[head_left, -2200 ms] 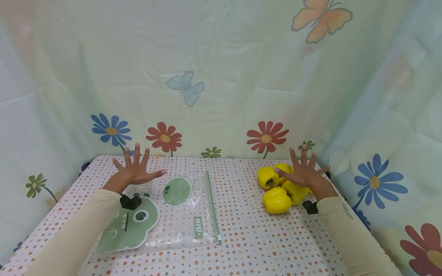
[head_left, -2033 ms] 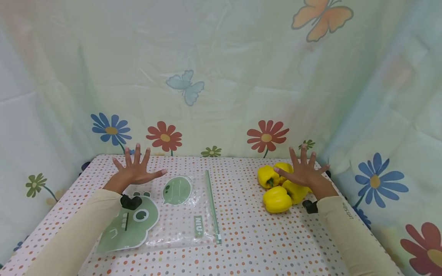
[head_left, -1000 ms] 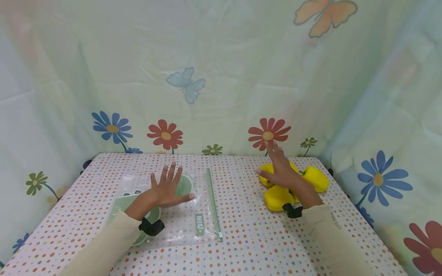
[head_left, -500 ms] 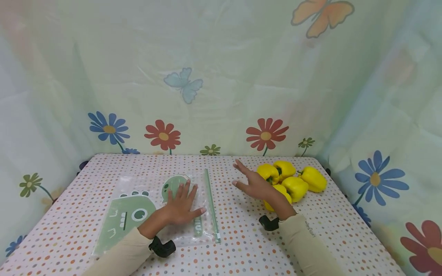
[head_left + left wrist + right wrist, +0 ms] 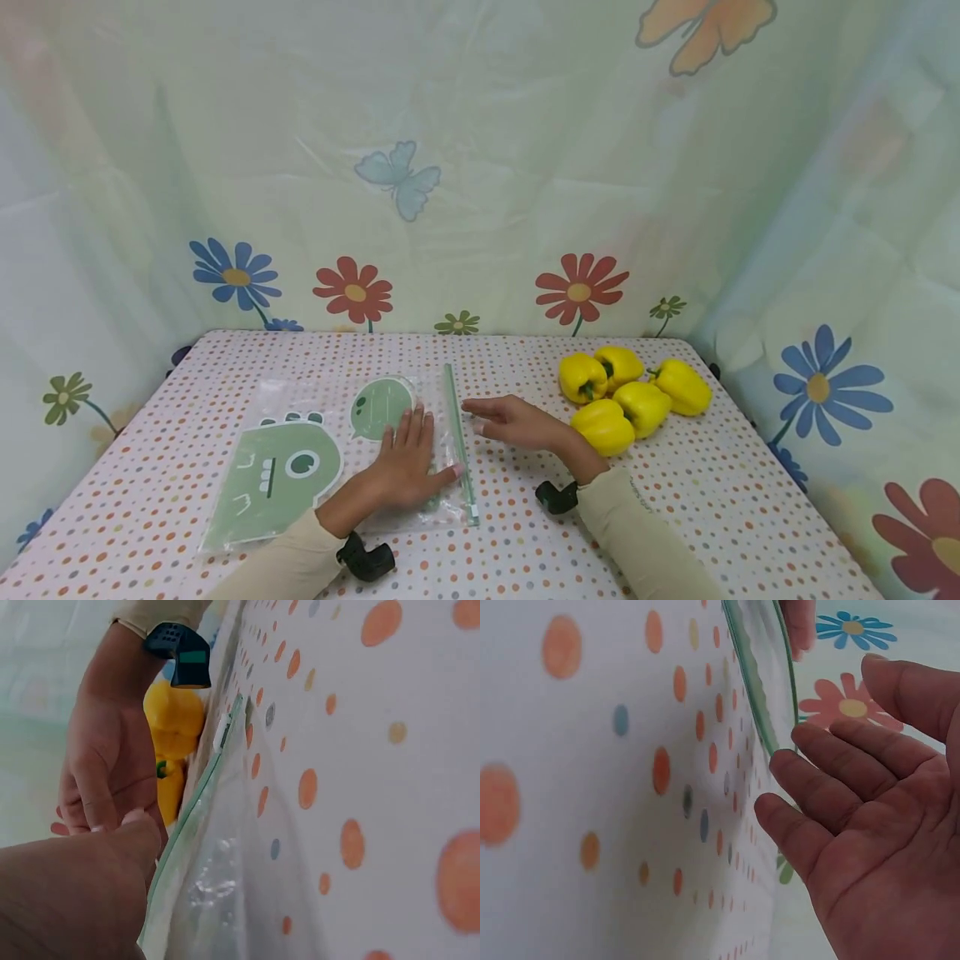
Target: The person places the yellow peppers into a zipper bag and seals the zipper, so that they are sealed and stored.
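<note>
Left hand (image 5: 405,473): sliding over the clear bag (image 5: 288,450), fingers lying straight
Right hand (image 5: 517,423): leaving the peppers (image 5: 643,408) for the zip strip (image 5: 460,442), fingers relaxed, empty
Clear bag: lying on the table (image 5: 517,542), seemingly becoming the focus

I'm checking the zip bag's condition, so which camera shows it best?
The head view: it takes in most of the zip bag, including its green strip, with the left hand covering part. The left wrist view shows only the side with the strip, close up; the right wrist view, just a piece of that side.
</note>
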Demonstrator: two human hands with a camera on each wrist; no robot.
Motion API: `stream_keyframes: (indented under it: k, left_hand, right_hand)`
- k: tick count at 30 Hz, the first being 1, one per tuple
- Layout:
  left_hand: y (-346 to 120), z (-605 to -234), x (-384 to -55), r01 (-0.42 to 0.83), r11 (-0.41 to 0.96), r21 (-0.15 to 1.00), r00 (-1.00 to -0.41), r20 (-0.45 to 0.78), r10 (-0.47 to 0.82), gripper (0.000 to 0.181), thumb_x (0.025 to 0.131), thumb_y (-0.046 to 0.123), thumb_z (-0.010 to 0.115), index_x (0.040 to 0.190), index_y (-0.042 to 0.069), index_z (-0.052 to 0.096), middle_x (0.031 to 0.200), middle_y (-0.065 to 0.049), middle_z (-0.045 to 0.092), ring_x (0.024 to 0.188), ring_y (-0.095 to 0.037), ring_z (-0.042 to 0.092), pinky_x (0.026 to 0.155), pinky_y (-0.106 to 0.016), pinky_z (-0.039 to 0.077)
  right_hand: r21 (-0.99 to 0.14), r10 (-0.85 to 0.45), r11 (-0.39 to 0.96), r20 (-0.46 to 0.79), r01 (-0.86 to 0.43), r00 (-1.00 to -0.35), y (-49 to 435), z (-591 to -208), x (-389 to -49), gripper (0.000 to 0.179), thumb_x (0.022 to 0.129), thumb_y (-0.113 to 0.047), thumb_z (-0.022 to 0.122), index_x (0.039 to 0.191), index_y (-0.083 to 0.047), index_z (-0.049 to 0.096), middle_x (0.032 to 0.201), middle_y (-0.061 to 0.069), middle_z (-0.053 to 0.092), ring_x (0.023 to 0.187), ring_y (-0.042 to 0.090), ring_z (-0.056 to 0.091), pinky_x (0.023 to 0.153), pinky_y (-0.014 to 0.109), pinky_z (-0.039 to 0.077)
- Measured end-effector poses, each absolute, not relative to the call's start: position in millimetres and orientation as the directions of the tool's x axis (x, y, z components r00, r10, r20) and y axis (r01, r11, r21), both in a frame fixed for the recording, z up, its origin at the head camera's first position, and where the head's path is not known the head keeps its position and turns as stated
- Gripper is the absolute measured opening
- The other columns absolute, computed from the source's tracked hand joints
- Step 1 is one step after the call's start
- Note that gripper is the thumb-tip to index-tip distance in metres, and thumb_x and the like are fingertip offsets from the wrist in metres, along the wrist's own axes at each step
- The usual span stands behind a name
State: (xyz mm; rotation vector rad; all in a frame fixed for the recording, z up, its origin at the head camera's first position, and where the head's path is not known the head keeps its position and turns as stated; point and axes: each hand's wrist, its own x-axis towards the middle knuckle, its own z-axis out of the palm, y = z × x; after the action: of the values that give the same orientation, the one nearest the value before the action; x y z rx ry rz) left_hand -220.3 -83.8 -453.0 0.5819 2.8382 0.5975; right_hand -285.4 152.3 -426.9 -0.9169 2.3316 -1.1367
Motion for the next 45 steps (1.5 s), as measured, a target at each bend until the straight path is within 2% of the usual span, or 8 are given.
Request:
stream_keyframes:
  k: [6, 8, 14, 19, 22, 27, 34, 45]
  left_hand:
    - [-86.8, -461.4, -220.9, 0.34, 0.849, 0.405, -0.892, -0.146, 0.427, 0.117, 0.081, 0.079, 0.044, 0.153, -0.004, 0.003, 0.158, -0.022, -0.013, 0.144, -0.034, -0.016, 0.11, -0.06, -0.007]
    - [-87.5, -462.4, -220.4, 0.335, 0.845, 0.417, -0.887, -0.163, 0.432, 0.116, 0.082, 0.078, 0.045, 0.153, -0.003, 0.003, 0.158, -0.022, -0.014, 0.144, -0.034, -0.017, 0.109, -0.06, -0.009]
    - [-89.1, -463.6, -220.1, 0.338, 0.834, 0.437, -0.884, -0.158, 0.441, 0.106, 0.087, 0.07, 0.047, 0.154, -0.002, 0.008, 0.159, -0.022, -0.01, 0.144, -0.035, -0.014, 0.109, -0.061, -0.008]
    - [-91.0, -465.3, -219.5, 0.392, 0.806, 0.445, -0.867, -0.116, 0.485, 0.103, 0.089, 0.066, 0.048, 0.154, -0.004, 0.01, 0.159, -0.024, -0.006, 0.144, -0.038, -0.011, 0.109, -0.063, -0.007]
    - [-93.0, -467.1, -219.8, 0.429, 0.779, 0.457, -0.844, -0.105, 0.526, 0.099, 0.09, 0.064, 0.049, 0.154, -0.003, 0.012, 0.159, -0.024, -0.005, 0.144, -0.039, -0.011, 0.108, -0.064, -0.007]
    - [-93.7, -467.3, -221.7, 0.449, 0.752, 0.482, -0.838, -0.065, 0.542, 0.091, 0.092, 0.067, 0.039, 0.154, 0.003, 0.024, 0.159, -0.022, 0.001, 0.145, -0.038, -0.008, 0.107, -0.066, -0.005]
    - [-86.9, -462.7, -218.0, 0.401, 0.776, 0.487, -0.887, -0.006, 0.462, 0.092, 0.091, 0.071, 0.034, 0.15, 0.0, 0.033, 0.159, -0.022, 0.009, 0.145, -0.038, -0.003, 0.107, -0.067, -0.005]
    - [-80.2, -460.7, -213.1, 0.384, 0.787, 0.483, -0.903, 0.017, 0.43, 0.077, 0.088, 0.044, 0.055, 0.145, -0.005, 0.039, 0.157, -0.026, 0.015, 0.144, -0.042, 0.004, 0.107, -0.067, 0.0]
  right_hand:
    - [-0.745, -0.681, 0.541, -0.117, -0.39, -0.722, 145.0, -430.7, -285.7, 0.049, 0.098, -0.009, 0.051, 0.146, -0.003, 0.044, 0.143, 0.018, 0.047, 0.13, 0.028, 0.045, 0.107, 0.042, 0.034]
    - [-0.727, -0.691, 0.548, -0.114, -0.414, -0.714, 143.3, -432.4, -286.2, 0.048, 0.098, -0.007, 0.051, 0.146, -0.001, 0.043, 0.15, 0.013, 0.039, 0.143, 0.028, 0.024, 0.113, 0.045, 0.021]
    - [-0.726, -0.731, 0.517, -0.098, -0.454, -0.675, 139.7, -434.9, -286.9, 0.048, 0.099, -0.004, 0.047, 0.146, 0.001, 0.041, 0.151, 0.011, 0.039, 0.145, 0.027, 0.02, 0.114, 0.046, 0.019]
    - [-0.736, -0.739, 0.49, -0.065, -0.468, -0.671, 139.1, -435.3, -284.0, 0.047, 0.099, -0.002, 0.046, 0.145, 0.001, 0.042, 0.151, 0.012, 0.037, 0.144, 0.027, 0.022, 0.114, 0.045, 0.019]
    - [-0.736, -0.736, 0.476, -0.035, -0.481, -0.676, 139.0, -436.5, -281.3, 0.046, 0.099, -0.003, 0.045, 0.145, -0.001, 0.044, 0.15, 0.01, 0.04, 0.139, 0.024, 0.034, 0.111, 0.042, 0.028]
    - [-0.76, -0.755, 0.406, 0.034, -0.508, -0.654, 136.6, -441.9, -282.6, 0.047, 0.099, -0.003, 0.044, 0.146, -0.004, 0.043, 0.146, 0.005, 0.046, 0.116, 0.017, 0.052, 0.092, 0.031, 0.042]
    - [-0.795, -0.775, 0.356, 0.043, -0.491, -0.631, 131.3, -440.7, -285.3, 0.046, 0.1, -0.004, 0.045, 0.146, -0.001, 0.042, 0.146, 0.007, 0.046, 0.134, 0.016, 0.041, 0.107, 0.033, 0.034]
    - [-0.762, -0.738, 0.438, -0.002, -0.477, -0.675, 133.5, -441.5, -285.0, 0.045, 0.1, -0.007, 0.046, 0.145, 0.001, 0.043, 0.145, 0.011, 0.047, 0.131, 0.021, 0.044, 0.104, 0.036, 0.039]
